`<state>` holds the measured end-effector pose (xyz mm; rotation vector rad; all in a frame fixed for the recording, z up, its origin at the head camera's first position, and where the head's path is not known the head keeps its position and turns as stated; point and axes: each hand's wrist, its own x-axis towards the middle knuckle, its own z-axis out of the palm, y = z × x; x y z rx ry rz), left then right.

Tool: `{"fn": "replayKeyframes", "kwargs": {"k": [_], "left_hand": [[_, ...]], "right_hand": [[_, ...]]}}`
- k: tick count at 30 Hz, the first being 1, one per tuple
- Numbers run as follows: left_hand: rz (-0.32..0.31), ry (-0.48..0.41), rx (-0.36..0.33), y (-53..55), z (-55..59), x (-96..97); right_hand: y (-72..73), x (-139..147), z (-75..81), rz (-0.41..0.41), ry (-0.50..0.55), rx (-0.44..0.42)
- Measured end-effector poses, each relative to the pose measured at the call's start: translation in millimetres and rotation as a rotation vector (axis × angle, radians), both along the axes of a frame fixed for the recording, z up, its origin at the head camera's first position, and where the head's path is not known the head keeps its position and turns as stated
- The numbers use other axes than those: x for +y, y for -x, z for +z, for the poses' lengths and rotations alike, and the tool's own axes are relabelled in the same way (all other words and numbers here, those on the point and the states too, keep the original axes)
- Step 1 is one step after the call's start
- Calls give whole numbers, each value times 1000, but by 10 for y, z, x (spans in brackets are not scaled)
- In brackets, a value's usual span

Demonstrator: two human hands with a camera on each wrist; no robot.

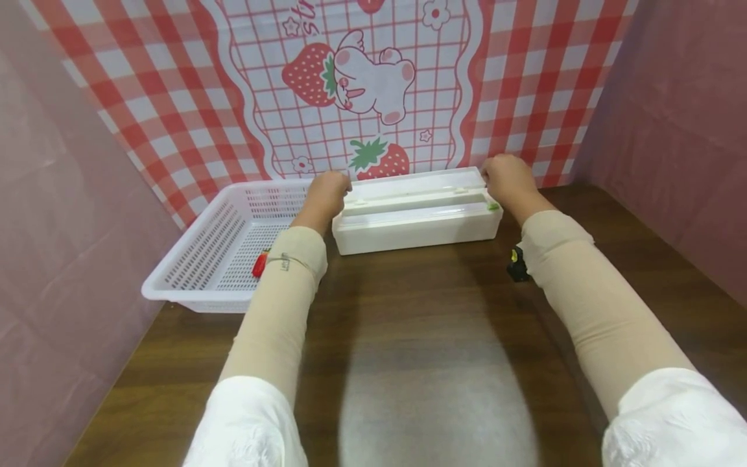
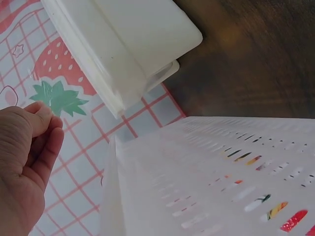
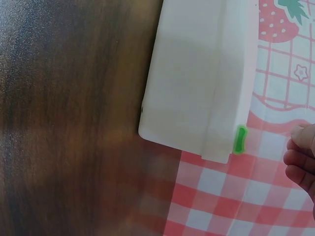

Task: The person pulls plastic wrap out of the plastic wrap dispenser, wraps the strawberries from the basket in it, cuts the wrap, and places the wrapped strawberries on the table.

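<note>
A long white cling film dispenser [image 1: 420, 233] lies on the table between my hands, with a green slider [image 3: 239, 140] at its right end. Thumb and fingers of my left hand [image 2: 24, 157] pinch thin clear cling film [image 2: 45, 92], whose shine shows at the fingertips beyond the left end of the box. My right hand [image 1: 509, 181] is raised at the far right corner, its thumb against curled fingers as it pinches the film's other side. In the right wrist view only the fingertips of that hand show, apart from the box.
A white slotted plastic basket [image 1: 204, 299] stands left of the dispenser, close to my left forearm. Inside it lies a small red item [image 1: 260, 264], partly hidden by my sleeve. A red-checked strawberry cloth [image 1: 192, 117] hangs behind the brown wooden table [image 1: 327, 363].
</note>
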<state>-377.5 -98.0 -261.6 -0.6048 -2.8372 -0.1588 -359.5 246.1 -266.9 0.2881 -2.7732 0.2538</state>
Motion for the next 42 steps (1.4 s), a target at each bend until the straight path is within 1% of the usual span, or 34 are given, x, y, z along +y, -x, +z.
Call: {"fn": "replayKeyframes", "kwargs": {"k": [4,9,15,19,22,25,29,32,34,37,42], "left_hand": [[35,-16,-21,-11,37,-2],[46,-10,-10,-32,75,5],[47,-8,0,-31,107,-1],[51,3,7,-21,133,-4],[50,8,18,-15,162,-6],[35,15,41,-19,200,-10],[31,10,47,-35,252,-7],[45,-12,32,-45,286,1],[50,-19,36,-47,305,3],[47,-23,52,-50,333,4],[37,-3,80,-51,377,7]], "right_hand": [[-6,-12,34,1,1,24],[-26,-24,82,-3,-9,17],[-59,-41,126,0,-28,7],[-57,-45,175,1,-37,-3],[-51,-44,219,-3,-34,-14],[-52,-43,272,-12,-33,-27],[-59,-50,344,-30,-38,-47],[-61,-47,379,-31,-49,-37],[-59,-40,396,-25,-58,-24],[-62,-34,425,-15,-66,-15],[-88,-22,470,-4,-74,-1]]}}
